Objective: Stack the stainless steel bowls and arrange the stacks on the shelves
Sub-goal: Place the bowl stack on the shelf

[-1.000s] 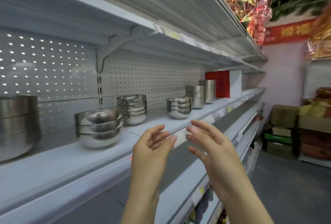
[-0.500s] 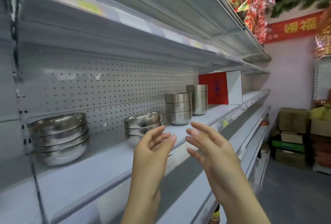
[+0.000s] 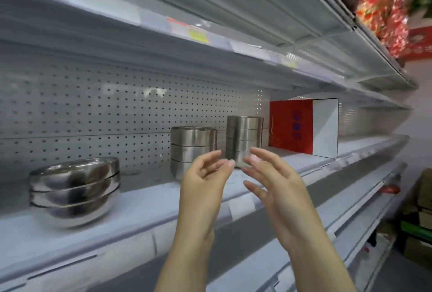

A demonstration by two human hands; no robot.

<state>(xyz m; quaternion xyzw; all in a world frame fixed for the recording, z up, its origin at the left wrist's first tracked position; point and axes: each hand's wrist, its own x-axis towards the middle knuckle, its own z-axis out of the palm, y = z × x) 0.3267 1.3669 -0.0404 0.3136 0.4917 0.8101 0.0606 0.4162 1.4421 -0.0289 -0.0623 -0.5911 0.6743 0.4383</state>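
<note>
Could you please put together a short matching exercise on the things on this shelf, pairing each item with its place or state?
Items:
1. wide bowl stack
2. tallest bowl stack
3. red and white box
4. left hand

Places or states:
A. open, holding nothing, raised in front of the shelf
B. furthest right on the shelf, against the back panel
C. furthest left on the shelf, shallow rounded bowls
D. straight-sided bowls, just left of the box

Pairs: 1-C, 2-D, 3-B, 4-A
</note>
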